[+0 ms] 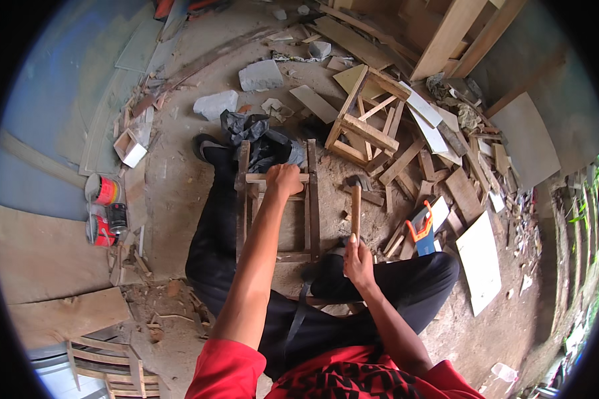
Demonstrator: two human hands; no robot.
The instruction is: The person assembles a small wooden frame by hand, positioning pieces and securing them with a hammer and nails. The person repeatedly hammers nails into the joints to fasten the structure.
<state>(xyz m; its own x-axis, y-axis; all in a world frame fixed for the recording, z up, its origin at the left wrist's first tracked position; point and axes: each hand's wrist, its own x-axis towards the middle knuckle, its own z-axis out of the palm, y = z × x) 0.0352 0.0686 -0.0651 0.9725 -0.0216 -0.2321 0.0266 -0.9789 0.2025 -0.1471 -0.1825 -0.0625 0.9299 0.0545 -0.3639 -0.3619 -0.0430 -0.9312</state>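
Between my legs lies a small wooden stool frame (314, 219), dark brown with a paler crossbar near its far end. My left hand (284, 179) is closed around that crossbar, its fingers partly hidden beneath the fist. To the right of the frame, my right hand (358, 263) grips a hammer (356, 209) by its wooden handle. The hammer stands with its dark metal head up, apart from the frame. Just beyond the frame's far end is a crumpled black plastic bag (256, 136).
A second wooden frame (369, 133) lies ahead on the right beside a heap of board offcuts (462, 193). An orange-handled saw (420, 229) rests near my right knee. Paint cans (102, 190) stand at left; pale concrete blocks (261, 75) lie farther off.
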